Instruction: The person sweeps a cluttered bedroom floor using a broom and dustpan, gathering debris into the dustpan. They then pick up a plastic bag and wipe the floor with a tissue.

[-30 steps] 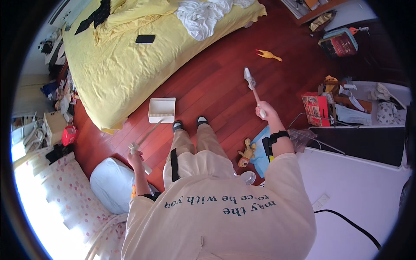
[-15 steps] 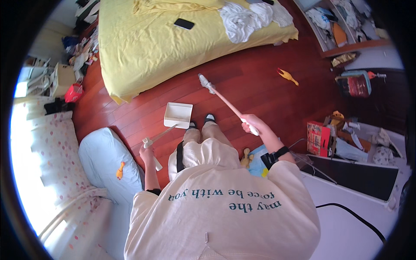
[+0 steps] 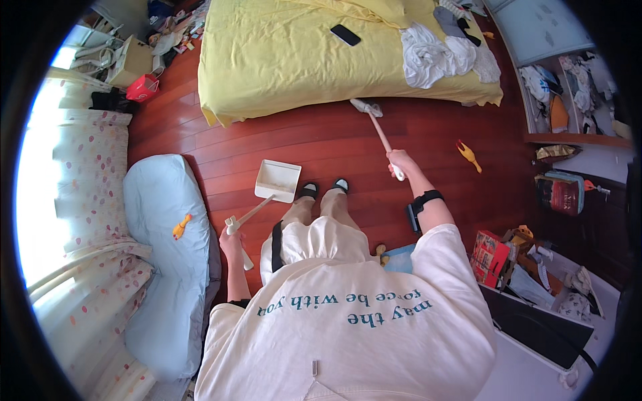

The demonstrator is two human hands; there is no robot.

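My left hand [image 3: 231, 244] is closed around the upright handle of a long-handled cream dustpan [image 3: 287, 171]. Its pan rests on the red-brown floor in front of my left foot, its toothed inner edge visible. With my right arm stretched forward, my right hand [image 3: 402, 161] grips a broom [image 3: 380, 129] by the white end of its pinkish handle. The broom's pale head, which looks wrapped in something whitish, lies at the foot of the bed by the hanging yellow sheet. A yellow rubber chicken toy [image 3: 469, 156] lies on the floor to the right of the broom.
The yellow-covered bed [image 3: 281, 73] spans the far side, with a phone [image 3: 345, 35] and white cloth [image 3: 428, 57] on it. A blue cushion [image 3: 157, 194] bearing another toy [image 3: 181, 226] lies left. Right are a red box [image 3: 490, 257] and an open cabinet [image 3: 565, 138].
My right hand has pushed the broom forward and slightly right, bringing its head to the bed's edge. My left hand and the dustpan stay nearly in place. The whole view has shifted.
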